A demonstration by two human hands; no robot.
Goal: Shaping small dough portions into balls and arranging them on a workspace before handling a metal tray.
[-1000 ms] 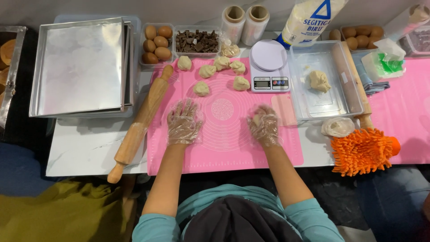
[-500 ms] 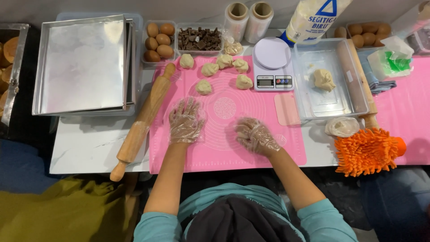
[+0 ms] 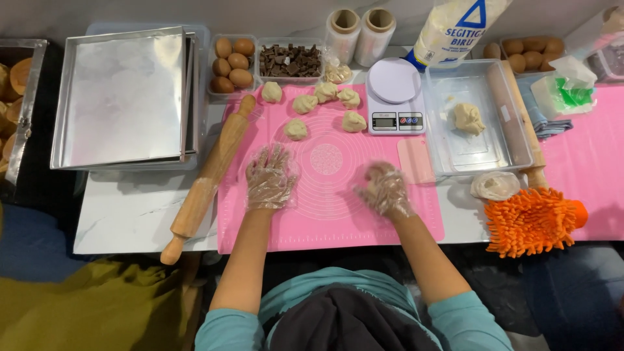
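Both my hands wear clear plastic gloves and rest on a pink silicone mat (image 3: 325, 218). My left hand (image 3: 270, 177) lies flat on the mat with its fingers spread and holds nothing. My right hand (image 3: 383, 188) is blurred and curled, fingers bent toward the left, low over the mat; whether anything is under it I cannot tell. Several pale dough balls (image 3: 296, 129) sit at the mat's far end, well beyond both hands. A wooden rolling pin (image 3: 208, 175) lies slanted just left of my left hand.
A white kitchen scale (image 3: 394, 97) and a clear tray (image 3: 442, 140) holding a dough lump and a second rolling pin stand at the right. Metal baking trays (image 3: 123, 97) are stacked at the left. Eggs (image 3: 231, 65), chocolate chunks (image 3: 289, 60), a flour bag (image 3: 455, 29) and an orange mitt (image 3: 530, 221) line the edges.
My right hand has gone from flat and spread to curled and turned leftward, shifting slightly nearer me. My left hand has stayed flat in the same place.
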